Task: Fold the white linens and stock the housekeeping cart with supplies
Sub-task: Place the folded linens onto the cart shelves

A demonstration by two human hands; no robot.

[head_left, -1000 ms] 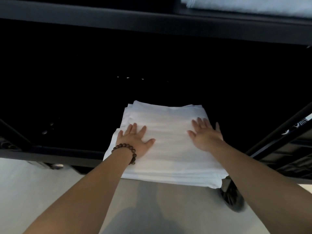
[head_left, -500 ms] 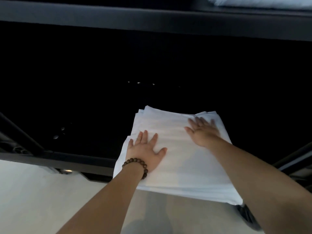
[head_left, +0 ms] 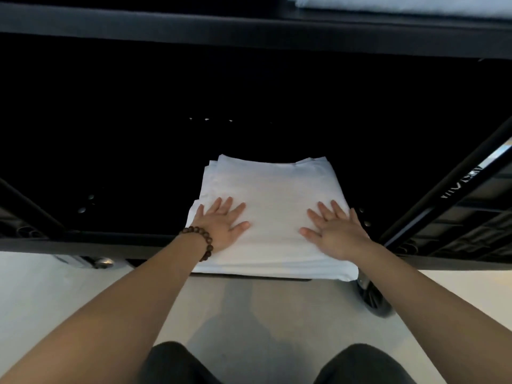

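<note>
White folded linens lie stacked on the black housekeeping cart's lower shelf, the near edge overhanging. Left hand, with a brown bead bracelet, and right hand press flat on top, apart, fingers spread.

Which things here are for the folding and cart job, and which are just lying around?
For the job:
- stack of folded white linens
- left hand and right hand, both pressing flat on the stack
- black cart shelf under the stack
- more white linen on top of the cart

Just there:
- bead bracelet on the left wrist
- pale floor
</note>
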